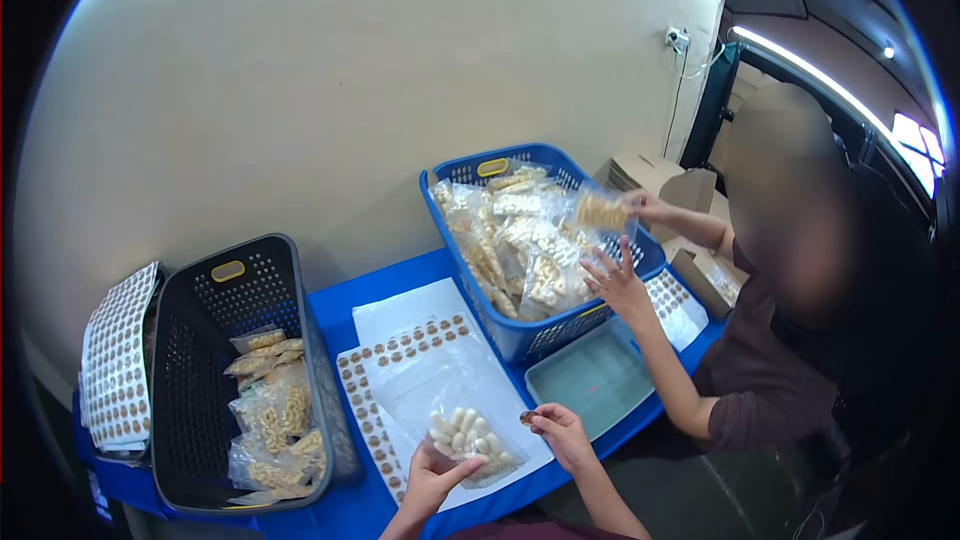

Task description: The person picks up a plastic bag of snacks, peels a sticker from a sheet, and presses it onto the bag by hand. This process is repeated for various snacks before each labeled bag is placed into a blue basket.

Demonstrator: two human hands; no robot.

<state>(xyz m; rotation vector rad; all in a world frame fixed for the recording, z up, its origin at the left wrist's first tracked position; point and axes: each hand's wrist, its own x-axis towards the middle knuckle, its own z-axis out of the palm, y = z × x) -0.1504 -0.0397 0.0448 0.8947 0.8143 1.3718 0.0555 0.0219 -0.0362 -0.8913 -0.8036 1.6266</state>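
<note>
And here, low in the middle of the frame, the right hand [563, 437] has thumb and fingertips pinched on one small, dark, round sticker [529, 419]. Just left of it, the left hand [435, 478] grips a clear bag [466, 434] of pale, oblong pieces, thumb across the front. Sticker and bag are apart; I'd call this step the lining-up, and the next move asks for a flat patch of plastic and a light fingertip.

Beneath the bag lies a sticker sheet [358, 364], its rounds along the top and left edges. Lettering? Far too small to read, and I catch no brand anywhere.

Further out, upper right of centre, a co-worker's hand [648, 208] pinches another filled bag [602, 211] over the blue basket [473, 312]; their other hand [620, 287] is spread, fingers open. Lower left, a dark basket [178, 360] holds more filled bags.
</note>
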